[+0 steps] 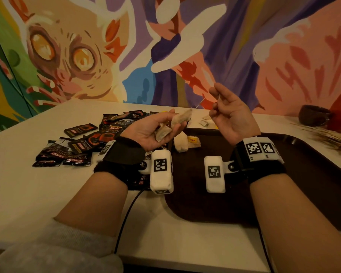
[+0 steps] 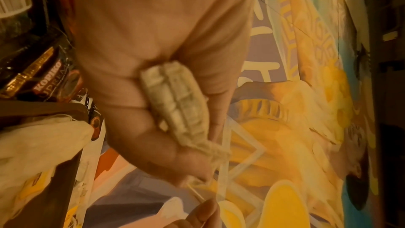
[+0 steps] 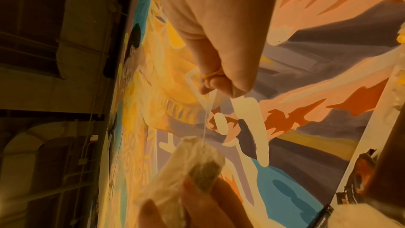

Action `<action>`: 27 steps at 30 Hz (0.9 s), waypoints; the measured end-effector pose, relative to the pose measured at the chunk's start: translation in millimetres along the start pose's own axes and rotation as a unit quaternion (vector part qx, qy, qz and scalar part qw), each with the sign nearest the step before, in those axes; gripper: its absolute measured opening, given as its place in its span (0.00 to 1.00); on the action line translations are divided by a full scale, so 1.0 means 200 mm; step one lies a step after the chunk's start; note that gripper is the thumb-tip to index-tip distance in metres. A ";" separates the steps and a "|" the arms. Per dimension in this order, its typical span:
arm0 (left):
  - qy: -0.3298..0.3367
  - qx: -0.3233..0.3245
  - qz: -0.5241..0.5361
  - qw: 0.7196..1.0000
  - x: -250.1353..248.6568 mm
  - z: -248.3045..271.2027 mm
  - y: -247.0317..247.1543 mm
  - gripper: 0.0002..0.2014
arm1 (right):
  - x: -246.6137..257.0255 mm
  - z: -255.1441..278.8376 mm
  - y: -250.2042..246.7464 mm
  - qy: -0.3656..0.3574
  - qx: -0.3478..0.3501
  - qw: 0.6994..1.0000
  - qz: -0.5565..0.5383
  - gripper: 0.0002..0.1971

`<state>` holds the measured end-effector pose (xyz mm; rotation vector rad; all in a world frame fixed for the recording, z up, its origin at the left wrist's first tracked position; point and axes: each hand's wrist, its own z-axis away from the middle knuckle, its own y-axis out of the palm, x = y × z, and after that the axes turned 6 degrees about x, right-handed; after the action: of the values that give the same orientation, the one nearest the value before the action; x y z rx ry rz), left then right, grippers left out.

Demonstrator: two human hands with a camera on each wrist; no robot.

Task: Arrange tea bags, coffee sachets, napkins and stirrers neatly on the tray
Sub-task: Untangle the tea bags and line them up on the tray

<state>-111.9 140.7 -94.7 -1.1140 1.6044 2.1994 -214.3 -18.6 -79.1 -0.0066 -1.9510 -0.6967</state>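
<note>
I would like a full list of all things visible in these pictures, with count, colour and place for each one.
held tea bags: a few, exact count unclear, pale beige, in the left palm
string: one, thin and white, stretched from the held tea bags to the right fingers
tray: one, dark brown, on the table, right of centre
tea bags on tray: about two, white, one with a yellow tag, far left part
coffee sachets: many, black and red, piled on the table left of the tray
stirrers: a bundle, light wood, right of the tray
cup: one, dark brown, far right
table: one, white
left hand: holds the tea bags
right hand: pinches the string
</note>
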 end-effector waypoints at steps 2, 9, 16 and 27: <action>0.015 -0.017 -0.010 1.000 0.00 -0.01 -0.01 0.12 | 0.00 0.00 0.00 -0.002 0.004 1.000 0.004 0.20; 0.036 -0.034 -0.101 0.994 0.02 -0.03 0.00 0.05 | 0.02 0.00 -0.01 -0.022 0.021 1.000 0.008 0.21; 0.086 -0.046 -0.047 0.994 0.00 -0.03 -0.01 0.05 | 0.08 -0.01 -0.04 -0.026 0.055 0.984 0.168 0.21; 0.014 0.044 0.124 0.991 -0.03 -0.02 -0.05 0.09 | 0.06 0.01 0.13 -0.002 0.151 0.915 0.374 0.10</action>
<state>-100.3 142.2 -97.3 -0.9706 1.9257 2.2421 -214.9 0.0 -57.5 -0.5370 -1.8390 0.1123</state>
